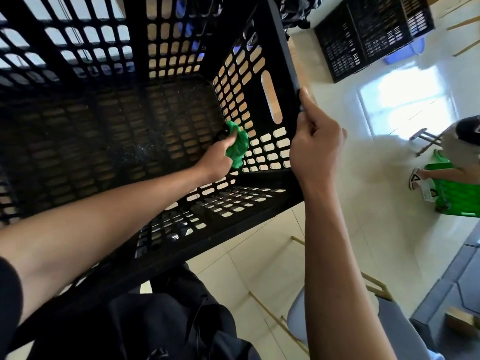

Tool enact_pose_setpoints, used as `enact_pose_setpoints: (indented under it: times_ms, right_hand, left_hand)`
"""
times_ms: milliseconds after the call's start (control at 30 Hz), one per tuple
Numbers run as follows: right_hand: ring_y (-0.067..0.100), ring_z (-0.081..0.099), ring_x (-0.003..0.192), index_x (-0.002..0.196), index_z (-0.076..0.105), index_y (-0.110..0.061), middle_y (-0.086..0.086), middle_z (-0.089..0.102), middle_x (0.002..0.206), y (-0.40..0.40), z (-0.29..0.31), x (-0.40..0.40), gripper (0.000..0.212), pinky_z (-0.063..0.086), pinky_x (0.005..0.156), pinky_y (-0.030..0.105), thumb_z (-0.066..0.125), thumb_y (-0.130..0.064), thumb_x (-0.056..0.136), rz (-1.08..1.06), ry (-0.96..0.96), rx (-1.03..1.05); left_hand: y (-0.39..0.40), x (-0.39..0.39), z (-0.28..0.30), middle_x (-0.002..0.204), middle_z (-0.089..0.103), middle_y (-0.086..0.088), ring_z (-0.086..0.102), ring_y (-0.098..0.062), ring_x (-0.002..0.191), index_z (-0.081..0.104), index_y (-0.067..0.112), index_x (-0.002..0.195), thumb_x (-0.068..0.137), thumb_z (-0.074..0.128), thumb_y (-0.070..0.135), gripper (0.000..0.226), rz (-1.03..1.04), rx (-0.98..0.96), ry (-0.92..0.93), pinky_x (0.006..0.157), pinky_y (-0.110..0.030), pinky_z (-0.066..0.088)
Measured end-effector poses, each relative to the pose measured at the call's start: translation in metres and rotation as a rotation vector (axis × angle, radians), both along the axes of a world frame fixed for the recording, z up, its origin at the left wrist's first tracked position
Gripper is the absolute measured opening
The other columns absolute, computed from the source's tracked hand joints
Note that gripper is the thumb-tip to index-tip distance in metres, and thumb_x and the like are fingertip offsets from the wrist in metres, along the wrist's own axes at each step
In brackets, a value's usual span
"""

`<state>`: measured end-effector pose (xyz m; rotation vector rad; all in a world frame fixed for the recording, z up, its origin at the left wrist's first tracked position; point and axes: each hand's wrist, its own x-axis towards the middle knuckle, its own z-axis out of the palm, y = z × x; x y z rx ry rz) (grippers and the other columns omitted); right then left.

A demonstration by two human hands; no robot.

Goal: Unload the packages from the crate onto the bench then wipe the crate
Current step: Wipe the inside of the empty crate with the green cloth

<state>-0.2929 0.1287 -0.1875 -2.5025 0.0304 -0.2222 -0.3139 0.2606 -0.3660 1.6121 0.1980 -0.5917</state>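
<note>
Centrally, large black perforated plastic crate (124, 105) fills the near left, tilted open toward the viewer. Right hand (315, 144) clasps its right rim. Left hand (219, 157) clutches crumpled green cloth (237, 145) against the inner right wall.

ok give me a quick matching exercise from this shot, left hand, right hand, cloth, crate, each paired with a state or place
Things:
1. left hand
2. right hand
3. green cloth
4. black crate

States or places:
A. grips the crate's rim
B. no packages visible inside
C. pressed into the inner corner of the crate
D. holds the cloth inside the crate

Pairs: 1-D, 2-A, 3-C, 4-B
</note>
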Motion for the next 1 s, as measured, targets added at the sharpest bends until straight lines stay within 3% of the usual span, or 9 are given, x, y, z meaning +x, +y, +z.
enact_pose_setpoints:
  times_ms: [167,300,400,500,567,733,800,900,1000]
  right_hand:
    - [0.001,0.046,0.05,0.138,0.063,-0.023,-0.044,0.06,0.092,-0.002,-0.004,0.003,0.045,0.035,0.05,0.027,0.051,-0.01,0.096,-0.054,0.019,0.014]
    - [0.0,0.048,0.05,0.138,0.063,-0.026,-0.022,0.069,0.074,-0.002,-0.005,0.003,0.046,0.033,0.049,0.019,0.051,-0.01,0.097,-0.058,0.019,0.022]
    - [-0.004,0.051,0.052,0.137,0.064,-0.024,-0.024,0.064,0.077,-0.001,-0.005,0.002,0.045,0.032,0.047,0.012,0.051,-0.011,0.096,-0.043,0.006,0.019]
    - [-0.008,0.054,0.056,0.135,0.065,-0.028,-0.021,0.067,0.081,0.0,-0.004,0.004,0.045,0.035,0.052,0.008,0.051,-0.015,0.095,-0.051,0.014,0.019]
    - [-0.005,0.05,0.053,0.134,0.067,-0.028,-0.015,0.069,0.078,-0.001,-0.003,0.005,0.044,0.033,0.053,0.012,0.051,-0.015,0.095,-0.06,0.022,0.033]
    - [-0.005,0.05,0.055,0.133,0.067,-0.025,-0.021,0.069,0.083,0.001,-0.001,0.003,0.042,0.036,0.056,0.014,0.051,-0.015,0.096,-0.068,0.023,0.05]
    - [-0.006,0.053,0.055,0.134,0.067,-0.023,-0.027,0.066,0.087,0.002,0.0,0.002,0.042,0.037,0.052,0.012,0.051,-0.014,0.096,-0.058,0.008,0.055]
    - [-0.003,0.051,0.051,0.136,0.065,-0.023,-0.019,0.067,0.079,0.005,0.002,-0.001,0.043,0.034,0.05,0.011,0.05,-0.012,0.097,-0.031,-0.003,0.008]
    - [0.001,0.06,0.067,0.14,0.062,-0.019,-0.008,0.075,0.097,0.006,0.004,-0.001,0.045,0.048,0.063,0.023,0.049,-0.009,0.098,0.02,-0.012,-0.067]
  left_hand:
    - [-0.002,-0.014,0.02,0.14,0.057,-0.002,0.058,-0.004,0.118,0.042,0.006,0.152,0.083,0.04,-0.023,0.074,-0.051,-0.178,0.092,0.1,-0.011,0.044]
    - [-0.009,-0.019,0.051,0.145,0.057,-0.007,0.055,-0.015,0.129,0.052,0.012,0.147,0.083,0.041,-0.02,0.072,-0.145,-0.238,0.088,0.107,-0.02,0.043]
    - [0.007,-0.011,0.082,0.137,0.064,-0.009,0.058,-0.022,0.129,0.067,0.022,0.13,0.076,0.041,-0.018,0.072,-0.085,-0.392,0.131,0.111,-0.032,0.046]
    - [0.024,-0.011,0.115,0.117,0.075,-0.005,0.068,-0.022,0.116,0.081,0.025,0.104,0.063,0.047,-0.006,0.062,-0.071,-0.573,0.119,0.099,-0.031,0.055]
    - [0.028,-0.017,0.13,0.112,0.077,-0.003,0.071,-0.02,0.11,0.079,0.019,0.109,0.064,0.048,-0.004,0.058,-0.134,-0.631,0.084,0.092,-0.026,0.056]
    - [0.023,-0.041,0.136,0.133,0.066,-0.012,0.064,-0.02,0.122,0.052,0.014,0.145,0.098,0.053,-0.005,0.051,-0.22,-0.476,0.033,0.109,-0.03,0.047]
    - [0.026,-0.043,0.133,0.135,0.065,-0.009,0.061,-0.021,0.126,0.053,0.015,0.146,0.103,0.053,0.004,0.044,-0.288,-0.337,-0.008,0.113,-0.033,0.044]
    - [0.034,-0.043,0.13,0.136,0.065,-0.004,0.06,-0.02,0.127,0.056,0.016,0.144,0.103,0.056,0.008,0.042,-0.382,-0.252,-0.018,0.116,-0.038,0.041]
    - [0.04,-0.038,0.134,0.134,0.066,0.0,0.061,-0.015,0.125,0.059,0.018,0.141,0.103,0.057,0.01,0.039,-0.433,-0.184,-0.024,0.117,-0.037,0.04]
